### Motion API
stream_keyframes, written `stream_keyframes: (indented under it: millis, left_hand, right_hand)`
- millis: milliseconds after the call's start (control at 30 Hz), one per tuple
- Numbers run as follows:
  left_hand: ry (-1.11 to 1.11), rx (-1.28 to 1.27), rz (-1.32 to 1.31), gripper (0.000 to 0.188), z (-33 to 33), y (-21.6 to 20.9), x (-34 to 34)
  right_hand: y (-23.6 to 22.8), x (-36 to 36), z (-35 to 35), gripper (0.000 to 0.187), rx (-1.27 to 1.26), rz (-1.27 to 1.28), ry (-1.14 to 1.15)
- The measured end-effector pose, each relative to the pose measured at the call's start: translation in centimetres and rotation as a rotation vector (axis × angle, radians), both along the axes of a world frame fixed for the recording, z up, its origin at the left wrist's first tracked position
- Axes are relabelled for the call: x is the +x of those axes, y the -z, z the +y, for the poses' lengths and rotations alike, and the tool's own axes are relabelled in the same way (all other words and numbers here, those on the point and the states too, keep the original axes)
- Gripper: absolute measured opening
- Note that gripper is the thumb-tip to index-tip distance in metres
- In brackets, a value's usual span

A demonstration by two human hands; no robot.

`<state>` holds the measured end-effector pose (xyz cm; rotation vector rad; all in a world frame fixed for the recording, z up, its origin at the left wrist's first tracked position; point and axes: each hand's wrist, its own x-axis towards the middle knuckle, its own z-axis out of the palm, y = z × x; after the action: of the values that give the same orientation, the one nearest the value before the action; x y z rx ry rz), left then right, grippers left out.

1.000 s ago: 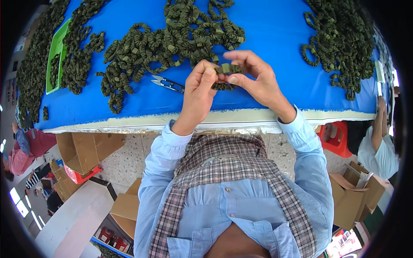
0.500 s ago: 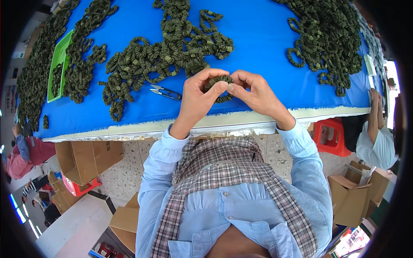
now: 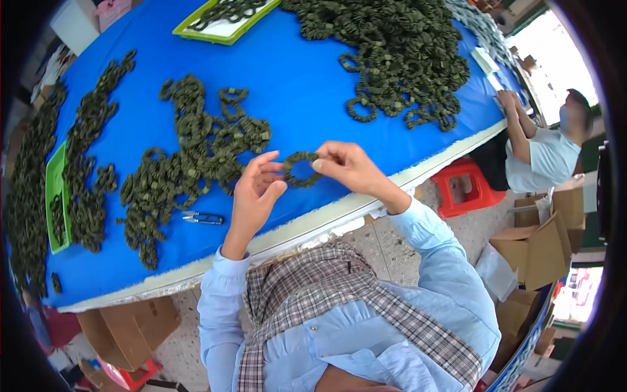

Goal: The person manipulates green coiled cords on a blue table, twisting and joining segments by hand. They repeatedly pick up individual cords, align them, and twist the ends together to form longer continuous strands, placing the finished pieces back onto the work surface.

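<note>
Pinched between the thumb and fingers of my right hand [image 3: 349, 167] is a dark green scrunchie [image 3: 288, 171], held up as an open ring above the table's near edge. My left hand [image 3: 256, 191] is at the ring's left side, fingers apart and slightly curled, and seems to hold nothing. Left of that hand, a heap of similar scrunchies [image 3: 186, 153] spreads over the blue tabletop. A small pair of thread snips [image 3: 204, 217] lies beside the heap, near my left wrist.
A larger pile of scrunchies [image 3: 398, 59] covers the far right, with more along the left. Green trays [image 3: 228, 36] hold some. A person [image 3: 545, 147] sits at the right edge near a red stool [image 3: 467, 186]. Cardboard boxes [image 3: 130, 330] stand on the floor.
The view has turned toward the right. My left hand has come off the scrunchie and opened; the scrunchie, bunched between both hands before, now shows as a ring in my right hand.
</note>
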<state>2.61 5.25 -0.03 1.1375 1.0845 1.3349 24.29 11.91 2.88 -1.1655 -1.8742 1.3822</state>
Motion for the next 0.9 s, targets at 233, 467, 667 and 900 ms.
stream_keyframes:
  millis: [233,467,667,900]
  left_hand:
    - [0.128,-0.125,-0.057,0.030,-0.5,3.6,-1.6]
    - [0.120,-0.162,-0.083,0.029,-0.4,4.2,-2.3]
    - [0.094,-0.173,-0.107,0.036,-0.6,4.6,-2.4]
    - [0.139,-0.171,-0.192,0.034,-0.4,4.3,-2.4]
  right_hand:
    - [-0.1,8.8,8.1,0.019,-0.105,0.712,0.499]
    - [-0.1,0.8,9.6,0.030,-0.110,0.286,0.240]
    - [1.8,-10.7,13.5,0.025,0.639,-0.094,-0.112]
    - [5.1,-13.0,15.9,0.025,0.772,-0.111,-0.180]
